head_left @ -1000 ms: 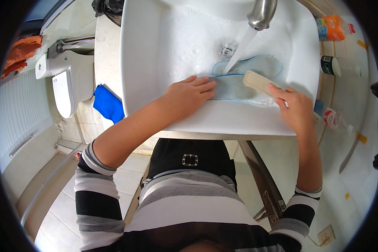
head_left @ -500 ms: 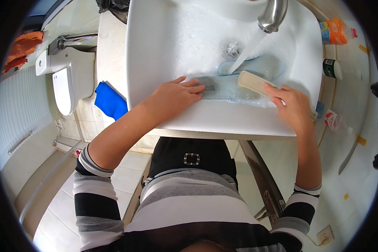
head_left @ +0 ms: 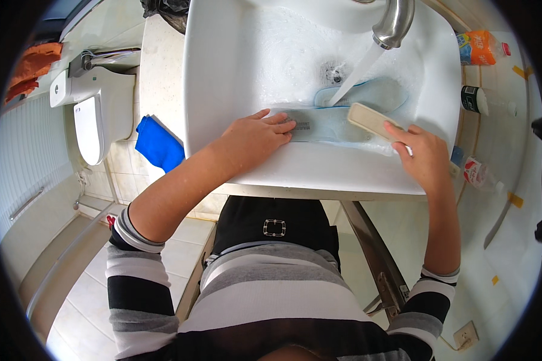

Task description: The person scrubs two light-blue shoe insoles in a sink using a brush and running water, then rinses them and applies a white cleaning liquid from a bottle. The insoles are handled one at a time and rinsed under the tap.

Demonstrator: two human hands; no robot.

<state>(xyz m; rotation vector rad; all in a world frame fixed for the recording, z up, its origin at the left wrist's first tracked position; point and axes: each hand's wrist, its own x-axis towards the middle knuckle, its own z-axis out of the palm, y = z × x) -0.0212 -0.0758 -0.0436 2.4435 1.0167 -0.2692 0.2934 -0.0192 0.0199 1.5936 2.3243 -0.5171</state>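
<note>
One insole (head_left: 326, 124) lies partly under the left hand (head_left: 256, 136).

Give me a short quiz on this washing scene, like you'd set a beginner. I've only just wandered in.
1. Multiple choice: what does the right hand hold?
a) a plastic bottle
b) a flat tan tool
c) a blue cloth

2. True or false: water is running from the faucet into the sink.

3. Fill in the blank: the left hand rests on the ___ end, as the picture shows it, of the nearer insole.

Key: 1. b; 2. True; 3. left
</note>
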